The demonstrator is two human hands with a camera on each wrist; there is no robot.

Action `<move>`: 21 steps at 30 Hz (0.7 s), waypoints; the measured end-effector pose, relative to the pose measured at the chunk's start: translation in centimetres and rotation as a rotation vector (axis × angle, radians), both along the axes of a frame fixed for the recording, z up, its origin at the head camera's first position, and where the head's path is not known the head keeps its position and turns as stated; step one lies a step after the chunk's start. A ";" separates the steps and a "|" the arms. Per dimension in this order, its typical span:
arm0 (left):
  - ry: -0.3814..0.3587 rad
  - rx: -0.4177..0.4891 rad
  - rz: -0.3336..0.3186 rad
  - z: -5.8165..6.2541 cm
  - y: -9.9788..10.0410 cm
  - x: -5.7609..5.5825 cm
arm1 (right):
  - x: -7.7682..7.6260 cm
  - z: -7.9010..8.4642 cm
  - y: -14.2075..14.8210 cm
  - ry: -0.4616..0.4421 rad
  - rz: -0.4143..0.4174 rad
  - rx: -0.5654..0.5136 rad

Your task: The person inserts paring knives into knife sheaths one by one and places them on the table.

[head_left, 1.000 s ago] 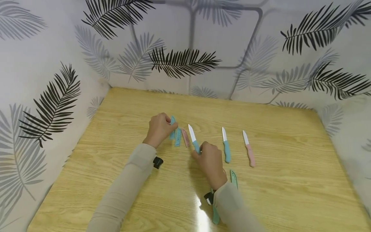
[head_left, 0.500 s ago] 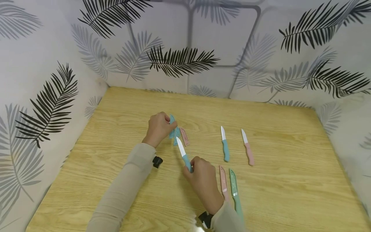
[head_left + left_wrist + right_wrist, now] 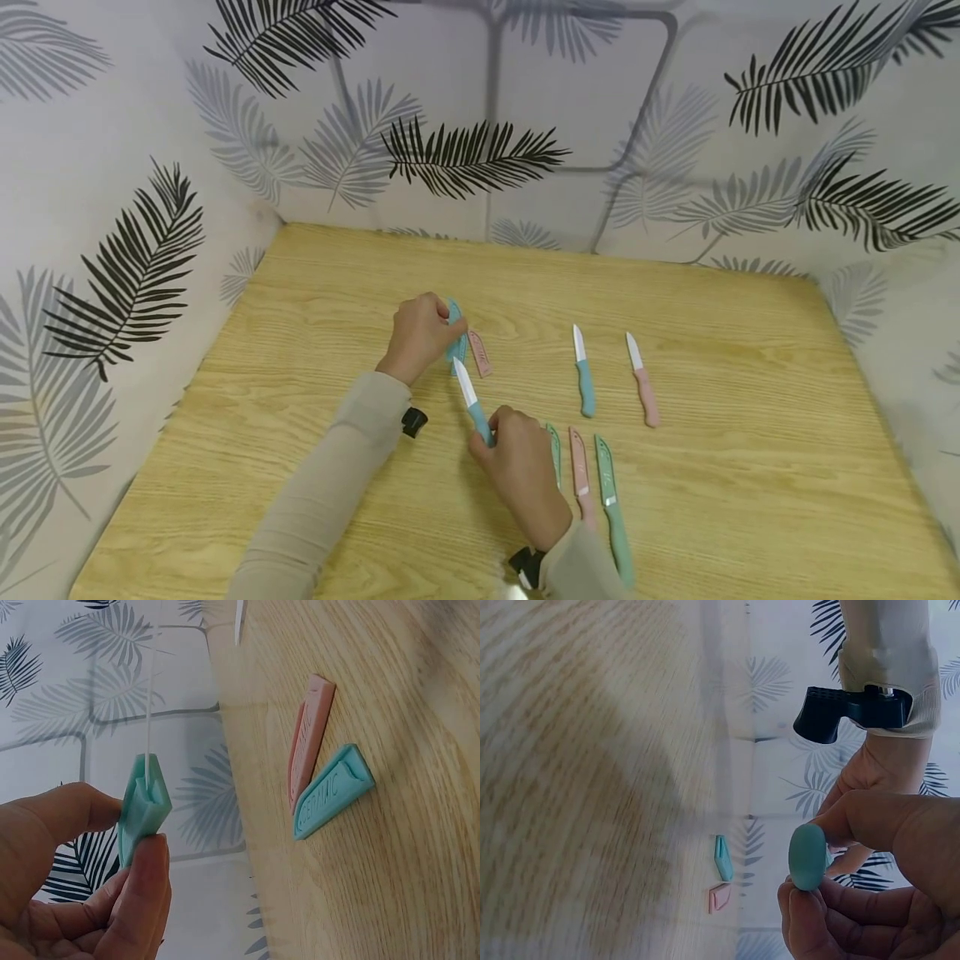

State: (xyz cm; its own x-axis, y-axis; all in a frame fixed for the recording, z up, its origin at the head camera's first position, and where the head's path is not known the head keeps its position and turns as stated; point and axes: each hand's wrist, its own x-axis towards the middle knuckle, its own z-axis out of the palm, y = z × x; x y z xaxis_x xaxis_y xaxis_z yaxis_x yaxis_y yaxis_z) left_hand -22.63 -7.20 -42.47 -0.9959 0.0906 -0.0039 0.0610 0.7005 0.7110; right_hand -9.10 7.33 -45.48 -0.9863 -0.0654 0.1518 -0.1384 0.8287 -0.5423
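"What are we seeing around the desk [image 3: 750, 483]?"

"We're seeing a pale backdrop [image 3: 45, 175] rising behind it and at both sides, with black fronds [image 3: 465, 168] and grey fronds [image 3: 356, 154] spreading across."

"And we're noticing dark lines [image 3: 492, 75]?"

"Yes, they're forming round-cornered panels [image 3: 577, 100] at the back, while yellowish wood grain [image 3: 337, 275] is running sideways over the desk."

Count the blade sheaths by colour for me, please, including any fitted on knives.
Blue: 2, the held blue sheath in the left hand and the loose blue sheath
Pink: 2, the loose pink sheath and the fitted pink sheath
Green: 2, the fitted green sheath and the part-hidden green sheath
Total: 6
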 end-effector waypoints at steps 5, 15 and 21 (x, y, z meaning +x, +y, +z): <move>0.005 -0.007 0.004 -0.1 0.1 0.0 | -0.1 -0.1 0.0 0.007 0.003 -0.003; 0.026 -0.010 0.000 0.0 0.3 0.2 | -0.1 -0.2 -0.2 0.010 0.013 -0.005; 0.046 -0.008 0.009 -0.2 0.3 0.4 | -0.1 -0.2 -0.3 0.004 0.018 -0.006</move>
State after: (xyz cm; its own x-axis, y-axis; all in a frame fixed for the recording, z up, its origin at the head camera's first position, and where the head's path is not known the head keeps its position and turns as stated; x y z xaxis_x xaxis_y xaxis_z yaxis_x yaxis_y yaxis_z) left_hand -22.27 -6.88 -42.68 -0.9957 0.0822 0.0416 0.0877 0.7070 0.7017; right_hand -9.25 6.99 -45.67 -0.9844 -0.0818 0.1560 -0.1550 0.8229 -0.5466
